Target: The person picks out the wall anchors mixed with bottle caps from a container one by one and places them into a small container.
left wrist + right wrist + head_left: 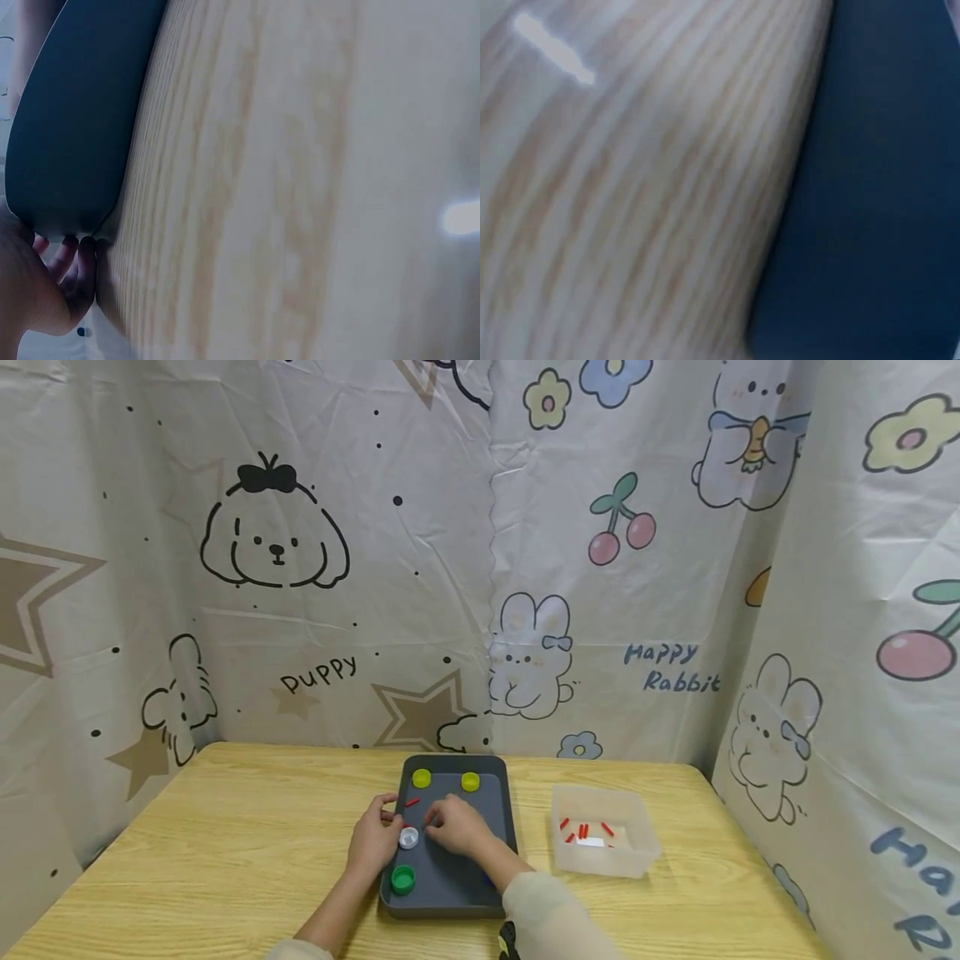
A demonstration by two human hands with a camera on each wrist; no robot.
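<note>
My left hand [377, 839] grips the left rim of a dark grey tray [450, 910]; in the left wrist view its fingers [86, 266] curl against the tray's outer wall. Over the middle of the tray, my right hand [456, 825] has its thumb and fingertips bent close together; whether something small is between them cannot be seen. A white bottle cap [408, 837] lies between the two hands. Farther back is a red stick [412, 802]. A green cap [402, 880] sits in the near left corner, and yellow caps [422, 778] [470, 782] at the far end.
Right of the tray stands a translucent plastic box [637, 852] with several red sticks [607, 829] and a white piece inside. Something blue [487, 880] is partly hidden under the right forearm. A printed curtain [450, 568] hangs behind the wooden table [247, 835].
</note>
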